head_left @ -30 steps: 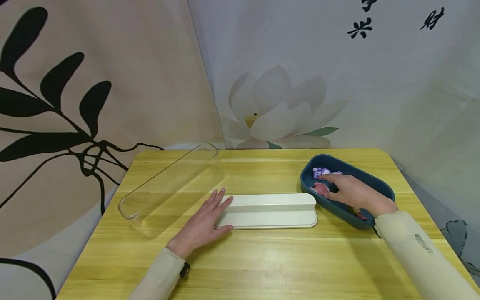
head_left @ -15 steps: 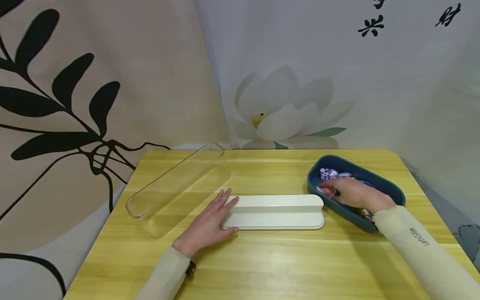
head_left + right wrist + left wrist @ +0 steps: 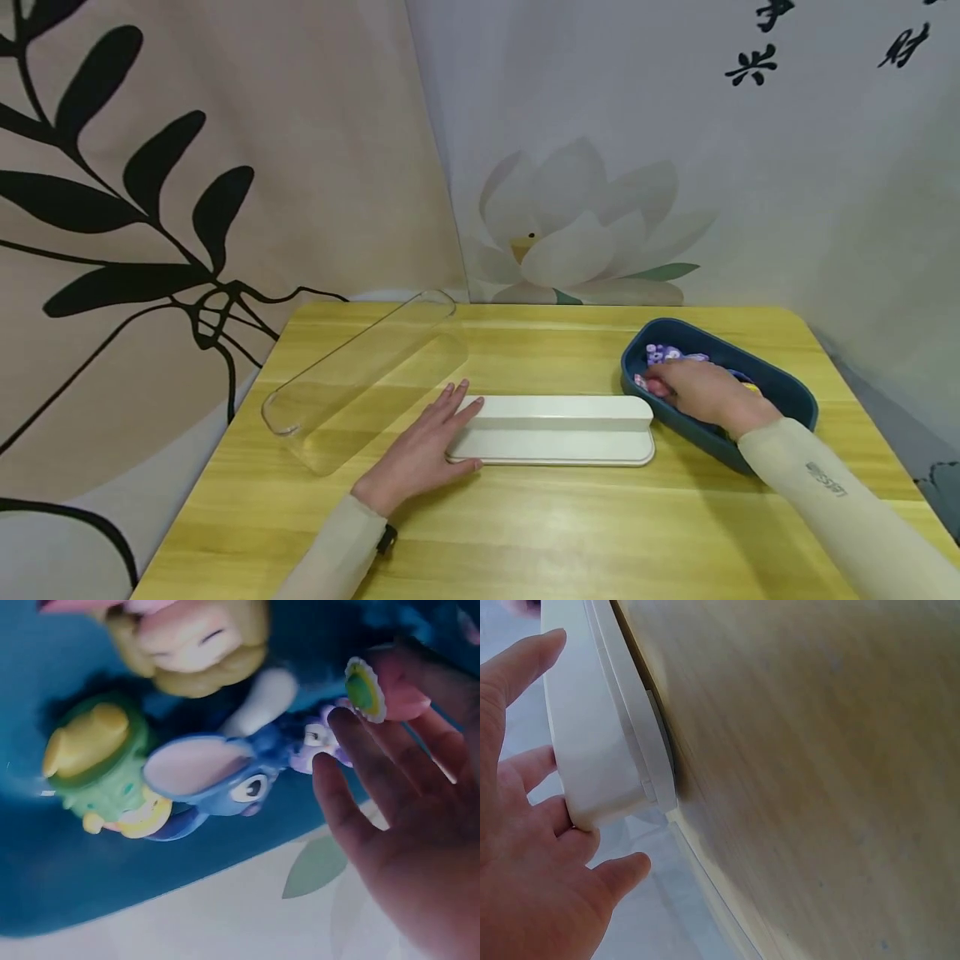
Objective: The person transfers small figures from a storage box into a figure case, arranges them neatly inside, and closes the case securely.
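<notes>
My left hand (image 3: 420,462) rests with spread fingers at the left end of a long white base (image 3: 555,446) that has a raised step along its back. In the left wrist view, its fingertips touch the end of the base. My right hand (image 3: 708,392) reaches into a dark blue tray (image 3: 801,402) and pinches a small pink figurine (image 3: 405,694), whose round green, yellow and white end faces the right wrist camera. Beside it in the tray lie a purple figurine (image 3: 663,353), a blue big-eared one (image 3: 225,776), a green one with yellow feet (image 3: 112,757) and a blond-haired one (image 3: 202,645).
A clear plastic cover (image 3: 360,375) lies slantwise on the left of the wooden table (image 3: 570,533). The tray stands right of the white base, near its corner. A printed curtain (image 3: 337,150) hangs behind the table's back edge.
My right fingers have closed in on the pink figurine inside the tray. My left hand stays on the white base. The head view has shifted slightly.
</notes>
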Motion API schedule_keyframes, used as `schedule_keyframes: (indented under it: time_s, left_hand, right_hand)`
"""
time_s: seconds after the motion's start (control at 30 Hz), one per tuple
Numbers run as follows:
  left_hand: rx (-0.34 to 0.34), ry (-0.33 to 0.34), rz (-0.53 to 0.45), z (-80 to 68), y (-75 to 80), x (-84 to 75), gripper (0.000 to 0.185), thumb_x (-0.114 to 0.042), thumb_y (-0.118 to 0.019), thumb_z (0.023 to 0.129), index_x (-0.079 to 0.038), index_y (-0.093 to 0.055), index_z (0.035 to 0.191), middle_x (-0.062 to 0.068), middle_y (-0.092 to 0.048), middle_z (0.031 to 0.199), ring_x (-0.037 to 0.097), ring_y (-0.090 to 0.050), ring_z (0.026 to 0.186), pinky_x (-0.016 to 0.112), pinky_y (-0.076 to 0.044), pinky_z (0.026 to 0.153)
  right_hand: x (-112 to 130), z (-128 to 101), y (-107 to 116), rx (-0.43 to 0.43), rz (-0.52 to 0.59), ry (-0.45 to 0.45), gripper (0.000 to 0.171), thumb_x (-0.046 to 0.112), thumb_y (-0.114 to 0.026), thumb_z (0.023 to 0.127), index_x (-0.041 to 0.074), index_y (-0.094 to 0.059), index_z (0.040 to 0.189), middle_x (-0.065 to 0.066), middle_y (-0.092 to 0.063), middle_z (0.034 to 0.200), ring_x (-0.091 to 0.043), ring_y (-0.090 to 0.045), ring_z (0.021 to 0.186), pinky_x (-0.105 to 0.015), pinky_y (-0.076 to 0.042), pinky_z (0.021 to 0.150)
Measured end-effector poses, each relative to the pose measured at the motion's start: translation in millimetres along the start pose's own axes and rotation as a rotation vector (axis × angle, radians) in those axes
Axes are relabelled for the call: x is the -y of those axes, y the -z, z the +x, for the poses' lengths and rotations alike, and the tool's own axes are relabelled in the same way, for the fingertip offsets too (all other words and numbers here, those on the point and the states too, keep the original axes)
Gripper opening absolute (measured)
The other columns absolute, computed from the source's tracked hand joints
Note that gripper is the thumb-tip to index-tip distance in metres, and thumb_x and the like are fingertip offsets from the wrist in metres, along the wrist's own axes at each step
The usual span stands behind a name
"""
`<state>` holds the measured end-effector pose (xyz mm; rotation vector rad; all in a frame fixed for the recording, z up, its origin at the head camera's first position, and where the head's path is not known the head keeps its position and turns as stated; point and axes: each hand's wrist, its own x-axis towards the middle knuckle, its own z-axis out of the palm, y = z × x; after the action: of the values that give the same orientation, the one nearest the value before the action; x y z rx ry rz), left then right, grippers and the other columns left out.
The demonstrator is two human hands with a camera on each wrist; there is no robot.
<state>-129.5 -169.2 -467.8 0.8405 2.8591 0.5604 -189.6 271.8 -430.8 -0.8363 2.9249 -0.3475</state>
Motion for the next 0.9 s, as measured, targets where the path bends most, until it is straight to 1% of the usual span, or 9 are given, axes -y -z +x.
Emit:
schedule_keyframes:
  time_s: [0.07, 0.13, 0.2, 0.37, 0.43, 0.57, 0.63, 0.77, 0.9]
  left_hand:
    - [0.002, 0.003, 0.009, -0.2, -0.3, 0.2, 0.089, -0.05, -0.075, 0.093, -0.018, -0.032, 0.164, 0.008, -0.009, 0.173, 0.028, -0.008, 0.159, 0.051, -0.023, 0.127]
    - [-0.006, 0.008, 0.008, -0.7, 0.3, 0.1, 0.089, -0.05, -0.075, 0.093, -0.018, -0.033, 0.164, 0.007, -0.008, 0.173, 0.028, -0.008, 0.159, 0.051, -0.023, 0.127]
    - [-0.014, 0.009, 0.006, -1.1, 1.0, 0.1, 0.089, -0.05, -0.076, 0.092, -0.017, -0.034, 0.163, 0.007, -0.008, 0.173, 0.028, -0.009, 0.159, 0.051, -0.023, 0.127]
    - [-0.012, 0.001, 0.0, 0.0, -0.6, -0.8, 0.089, -0.05, -0.075, 0.092, -0.018, -0.033, 0.164, 0.007, -0.008, 0.173, 0.028, -0.008, 0.159, 0.052, -0.023, 0.127]
    - [-0.01, -0.001, 0.002, 0.3, -2.0, -0.7, 0.088, -0.051, -0.074, 0.093, -0.019, -0.033, 0.164, 0.006, -0.008, 0.173, 0.027, -0.008, 0.159, 0.051, -0.023, 0.127]
    - [-0.012, -0.007, 0.017, 0.0, -3.8, 0.9, 0.088, -0.052, -0.073, 0.093, -0.019, -0.032, 0.164, 0.007, -0.008, 0.173, 0.027, -0.008, 0.159, 0.051, -0.023, 0.127]
    - [-0.013, -0.016, 0.021, 0.2, -3.9, 1.3, 0.088, -0.052, -0.073, 0.094, -0.018, -0.032, 0.164, 0.008, -0.008, 0.173, 0.028, -0.009, 0.159, 0.052, -0.023, 0.127]
    - [-0.022, -0.028, 0.02, 0.6, -3.9, 1.6, 0.088, -0.049, -0.074, 0.093, -0.017, -0.032, 0.164, 0.01, -0.01, 0.173, 0.03, -0.011, 0.159, 0.053, -0.024, 0.127]
    - [-0.029, -0.028, 0.018, -1.1, -4.5, 2.3, 0.088, -0.048, -0.076, 0.093, -0.017, -0.033, 0.163, 0.011, -0.011, 0.173, 0.032, -0.012, 0.158, 0.057, -0.025, 0.126]
  right_hand:
    - [2.0, -1.8, 3.9, -0.012, -0.005, -0.006, 0.018, 0.006, -0.07, 0.097, 0.016, -0.061, 0.085, 0.006, -0.054, 0.078, -0.016, -0.052, 0.072, -0.038, -0.05, 0.067]
    - [5.3, -3.2, 10.2, -0.025, 0.002, -0.023, 0.018, 0.008, -0.073, 0.096, 0.015, -0.061, 0.085, 0.005, -0.052, 0.077, -0.017, -0.05, 0.071, -0.037, -0.047, 0.065]
    - [10.2, -6.2, 17.5, -0.036, 0.009, -0.047, 0.015, 0.009, -0.075, 0.094, 0.012, -0.061, 0.091, 0.004, -0.051, 0.077, -0.017, -0.049, 0.069, -0.035, -0.045, 0.064]
    - [20.3, -21.1, 32.0, -0.054, 0.027, -0.088, 0.02, 0.01, -0.076, 0.094, 0.009, -0.057, 0.102, 0.003, -0.048, 0.08, -0.013, -0.045, 0.067, -0.029, -0.037, 0.061]
    - [23.9, -26.0, 36.1, -0.062, 0.034, -0.095, 0.022, 0.011, -0.077, 0.093, 0.008, -0.059, 0.105, 0.002, -0.051, 0.083, -0.013, -0.046, 0.068, -0.029, -0.038, 0.061]
    - [32.5, -31.7, 41.2, -0.082, 0.046, -0.101, 0.033, 0.016, -0.081, 0.091, 0.004, -0.065, 0.118, 0.001, -0.063, 0.092, -0.014, -0.052, 0.072, -0.031, -0.048, 0.064]
    - [37.1, -34.4, 42.7, -0.098, 0.056, -0.099, 0.035, 0.018, -0.08, 0.091, 0.005, -0.066, 0.121, 0.001, -0.067, 0.096, -0.014, -0.054, 0.074, -0.033, -0.051, 0.066]
    - [46.5, -38.2, 41.5, -0.172, 0.07, -0.061, 0.033, 0.019, -0.08, 0.091, 0.008, -0.069, 0.12, 0.001, -0.07, 0.102, -0.016, -0.058, 0.077, -0.037, -0.054, 0.07]
    - [59.8, -38.3, 34.1, -0.229, 0.098, -0.02, 0.032, 0.018, -0.079, 0.091, 0.008, -0.071, 0.12, -0.002, -0.072, 0.109, -0.018, -0.064, 0.087, -0.043, -0.058, 0.078]
